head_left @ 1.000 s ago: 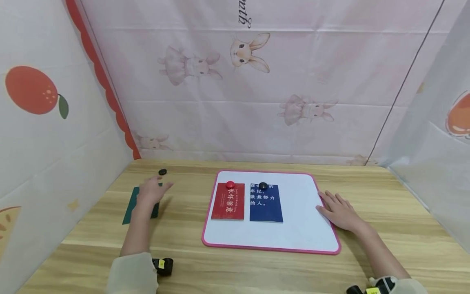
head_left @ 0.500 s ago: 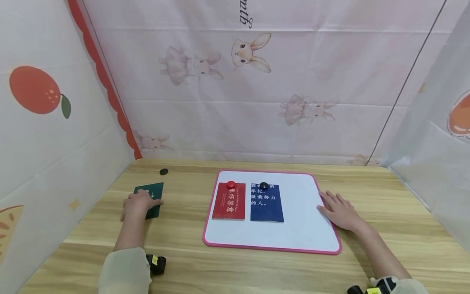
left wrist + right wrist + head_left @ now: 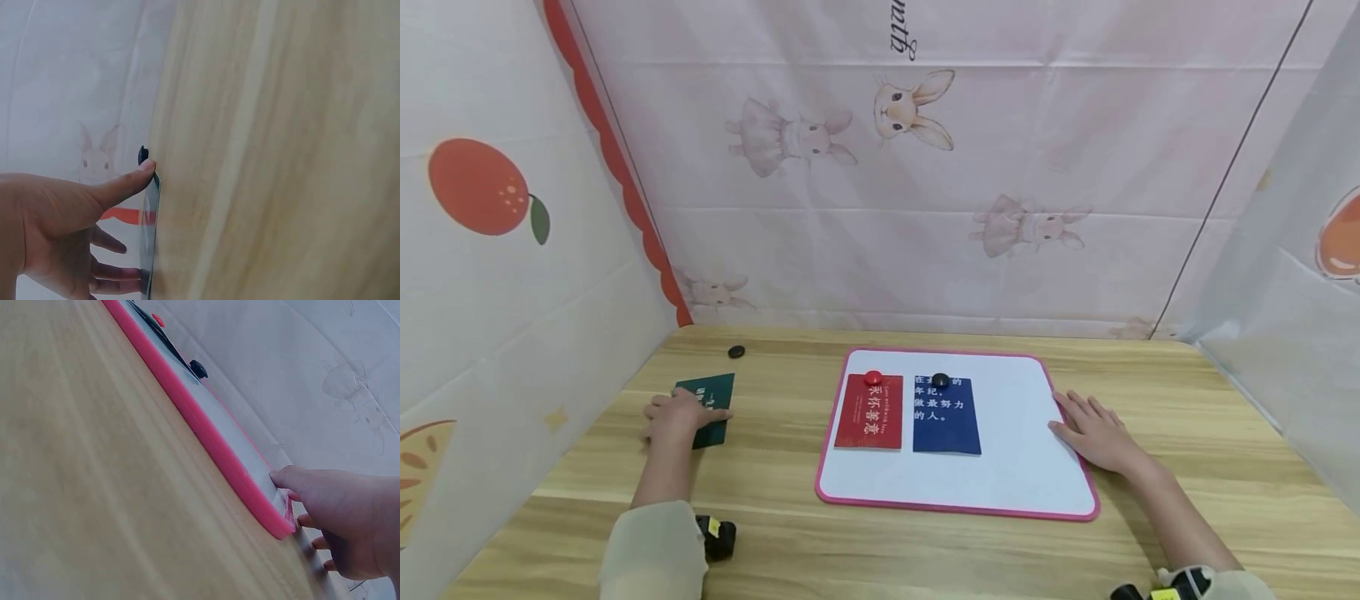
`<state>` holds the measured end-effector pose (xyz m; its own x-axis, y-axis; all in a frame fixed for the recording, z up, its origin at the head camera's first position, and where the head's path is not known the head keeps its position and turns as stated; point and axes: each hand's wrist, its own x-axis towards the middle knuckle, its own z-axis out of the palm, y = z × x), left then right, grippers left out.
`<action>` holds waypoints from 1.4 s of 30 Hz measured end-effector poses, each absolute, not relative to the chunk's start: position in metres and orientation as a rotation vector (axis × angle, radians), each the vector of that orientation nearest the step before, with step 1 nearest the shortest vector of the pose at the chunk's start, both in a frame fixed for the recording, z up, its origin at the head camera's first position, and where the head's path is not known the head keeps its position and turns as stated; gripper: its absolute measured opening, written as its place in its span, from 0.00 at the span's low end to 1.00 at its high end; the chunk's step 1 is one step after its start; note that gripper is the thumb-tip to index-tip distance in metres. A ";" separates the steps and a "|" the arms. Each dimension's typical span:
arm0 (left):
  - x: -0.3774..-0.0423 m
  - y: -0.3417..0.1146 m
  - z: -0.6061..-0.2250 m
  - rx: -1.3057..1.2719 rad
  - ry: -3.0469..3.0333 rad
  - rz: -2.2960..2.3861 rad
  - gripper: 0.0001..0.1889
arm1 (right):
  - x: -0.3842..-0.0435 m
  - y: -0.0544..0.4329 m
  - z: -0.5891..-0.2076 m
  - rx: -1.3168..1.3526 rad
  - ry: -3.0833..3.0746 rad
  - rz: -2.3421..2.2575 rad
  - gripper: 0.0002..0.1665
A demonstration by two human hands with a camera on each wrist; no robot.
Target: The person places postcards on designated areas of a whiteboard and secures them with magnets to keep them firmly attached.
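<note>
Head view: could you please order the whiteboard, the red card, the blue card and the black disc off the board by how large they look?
1. Whiteboard
2. Red card and blue card: too alike to rank
3. Black disc off the board

This is a small screened-in table nook; whether in a home or a workplace cannot be told. Printed sheets stand around a wood-grain table [image 3: 775, 546] on three sides: a pinkish back sheet [image 3: 880, 271] with straight creases and sideways rabbits [image 3: 895, 111], a left sheet [image 3: 490, 308] with cartoon fruit [image 3: 478, 187], and a pale right sheet [image 3: 1285, 333].
</note>
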<state>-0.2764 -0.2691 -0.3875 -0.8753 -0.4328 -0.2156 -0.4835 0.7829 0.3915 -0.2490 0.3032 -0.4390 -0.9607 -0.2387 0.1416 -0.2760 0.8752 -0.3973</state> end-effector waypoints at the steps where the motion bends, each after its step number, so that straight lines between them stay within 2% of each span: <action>1: -0.277 -0.271 -0.388 -0.742 2.861 0.686 0.52 | -0.249 0.303 -0.439 0.409 -2.949 0.653 0.39; 4: -0.278 -0.279 -0.391 -0.758 2.876 0.707 0.49 | -0.250 0.305 -0.440 0.417 -2.943 0.659 0.39; 11: -0.277 -0.305 -0.396 -0.690 2.928 0.812 0.30 | -0.252 0.305 -0.441 0.414 -2.973 0.631 0.40; 15: -0.278 -0.323 -0.401 -0.643 2.835 1.076 0.23 | -0.251 0.304 -0.441 0.411 -2.968 0.633 0.40; 20: -0.278 -0.340 -0.405 -0.637 2.619 1.443 0.24 | -0.249 0.303 -0.440 0.403 -2.968 0.638 0.39; 29: -0.269 -0.350 -0.399 -0.616 2.368 1.754 0.26 | -0.249 0.302 -0.438 0.402 -2.976 0.643 0.40; 42: -0.271 -0.338 -0.400 -0.694 2.265 1.929 0.26 | -0.250 0.305 -0.440 0.400 -2.994 0.640 0.40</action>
